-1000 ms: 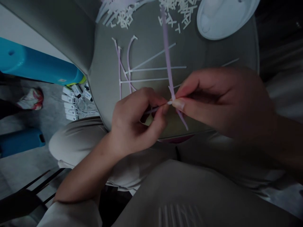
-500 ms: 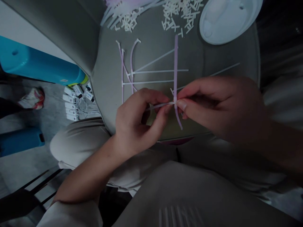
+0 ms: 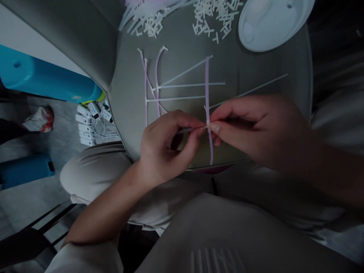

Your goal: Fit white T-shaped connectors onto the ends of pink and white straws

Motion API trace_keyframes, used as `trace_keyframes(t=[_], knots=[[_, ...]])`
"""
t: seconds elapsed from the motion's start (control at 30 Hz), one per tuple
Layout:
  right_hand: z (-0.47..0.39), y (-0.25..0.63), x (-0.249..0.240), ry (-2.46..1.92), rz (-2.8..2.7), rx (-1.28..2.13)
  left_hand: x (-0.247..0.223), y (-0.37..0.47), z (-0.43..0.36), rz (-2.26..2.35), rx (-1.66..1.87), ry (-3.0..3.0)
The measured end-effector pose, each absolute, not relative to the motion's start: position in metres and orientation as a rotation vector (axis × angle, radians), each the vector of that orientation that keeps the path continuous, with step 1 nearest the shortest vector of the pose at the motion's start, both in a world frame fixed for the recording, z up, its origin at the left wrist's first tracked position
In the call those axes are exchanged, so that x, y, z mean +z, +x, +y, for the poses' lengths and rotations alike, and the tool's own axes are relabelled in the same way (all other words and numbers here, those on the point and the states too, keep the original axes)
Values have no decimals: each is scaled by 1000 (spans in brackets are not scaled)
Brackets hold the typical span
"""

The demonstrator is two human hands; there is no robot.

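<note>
My left hand (image 3: pixel 167 142) pinches a thin whitish tube (image 3: pixel 184 130) between thumb and forefinger. Its end meets the joint on a pinkish tube (image 3: pixel 207 87), which runs upright across the view. The fingertips of my right hand (image 3: pixel 250 129) are closed on that joint; the connector itself is mostly hidden by them. Beyond my hands lie joined tubes (image 3: pixel 182 85), pinkish and white, linked by small white connectors (image 3: pixel 158 87). A lone thin white tube (image 3: pixel 256 88) slants off to the right, partly behind my right hand.
On the grey seat-like surface (image 3: pixel 182 49) are a heap of T-shaped connectors (image 3: pixel 206 27), a smaller connector pile (image 3: pixel 153 24), loose tubes (image 3: pixel 131 17) and a white plastic dish (image 3: pixel 256 43). Left of it are a blue case (image 3: pixel 57 76), white devices with cables (image 3: pixel 87 131) and a shoe (image 3: pixel 42 118).
The pinkish tube has shifted slightly left and down, its lower end now hanging straighter. Both hands have drawn a little closer together at the joint.
</note>
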State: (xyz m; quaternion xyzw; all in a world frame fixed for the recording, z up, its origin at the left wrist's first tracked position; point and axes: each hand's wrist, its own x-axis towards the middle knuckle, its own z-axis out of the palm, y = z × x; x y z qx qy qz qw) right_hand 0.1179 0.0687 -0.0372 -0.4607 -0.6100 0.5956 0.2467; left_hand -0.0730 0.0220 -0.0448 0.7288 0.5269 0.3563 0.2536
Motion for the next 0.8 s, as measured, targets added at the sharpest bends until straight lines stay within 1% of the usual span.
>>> trace_keyframes(t=[0.37, 0.63, 0.8], knots=[[68, 117, -39, -1237, -1598, 1698, -52, -72, 24, 1349, 1061, 2019], [74, 115, -37, -1300, -1499, 1690, -40, -74, 29, 1394, 955, 1984], [79, 117, -37, -1360, -1466, 1640, -37, -84, 36, 1361, 953, 1923]])
